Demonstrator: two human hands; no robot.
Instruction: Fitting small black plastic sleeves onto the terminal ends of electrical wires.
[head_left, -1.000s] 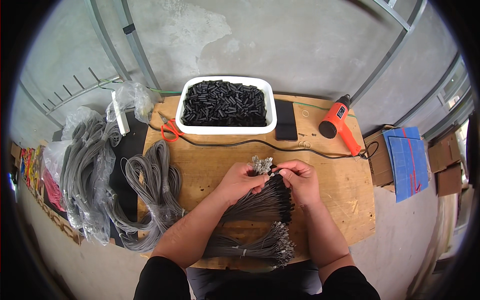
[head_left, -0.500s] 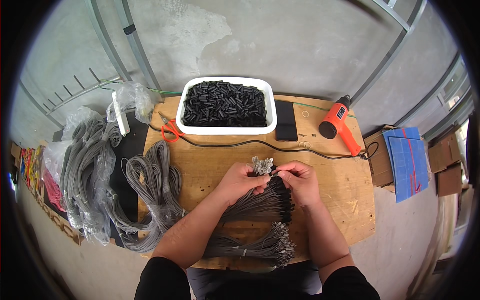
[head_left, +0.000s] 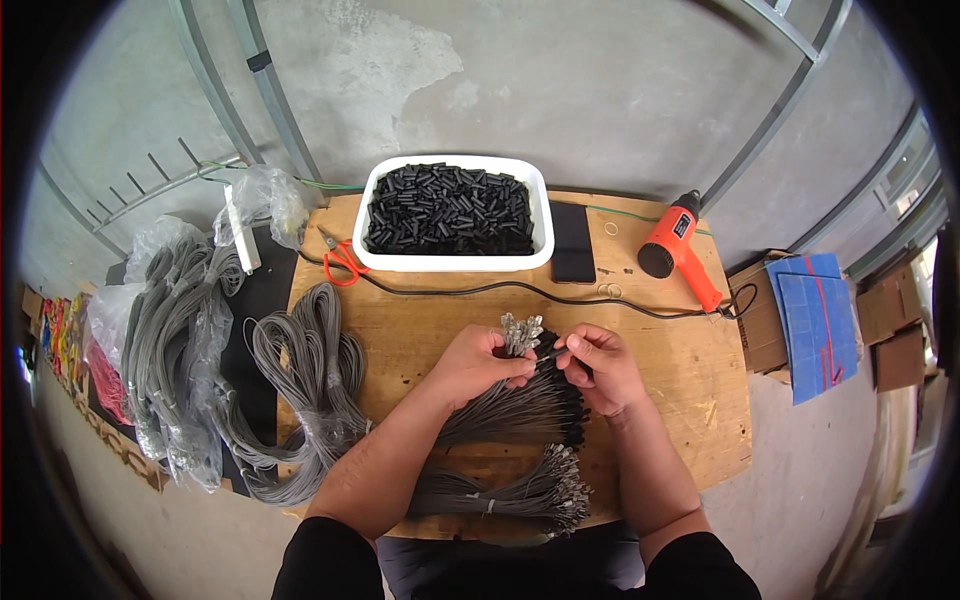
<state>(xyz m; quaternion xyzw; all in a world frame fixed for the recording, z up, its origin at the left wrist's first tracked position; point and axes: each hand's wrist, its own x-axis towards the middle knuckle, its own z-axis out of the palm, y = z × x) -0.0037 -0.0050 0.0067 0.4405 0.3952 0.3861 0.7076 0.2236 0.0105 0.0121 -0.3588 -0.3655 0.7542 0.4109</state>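
My left hand [head_left: 486,362] is closed around a bunch of grey cables whose silver metal ends [head_left: 521,333] stick up past the fingers. Just to the right, my right hand [head_left: 603,368] pinches a short black sleeve [head_left: 552,354] between thumb and fingertips; it appears to sit on a cable reaching from the left hand. Below both hands lies a fan of grey cables [head_left: 505,409] with black-sleeved ends [head_left: 574,420]. Closer to me, another tied bundle of grey cables [head_left: 460,492] shows silver ends.
A white tub [head_left: 547,215] full of black sleeves stands at the back. Beside it are red-handled cutters [head_left: 345,264], a black phone [head_left: 572,243] and an orange heat gun [head_left: 676,243]. A black cord [head_left: 470,290] crosses the wooden table [head_left: 690,400]. Coiled cables [head_left: 310,355] lie left.
My right hand has shifted slightly right and down, away from the left, and the black sleeve now shows in its fingers. The left hand has tipped slightly left.
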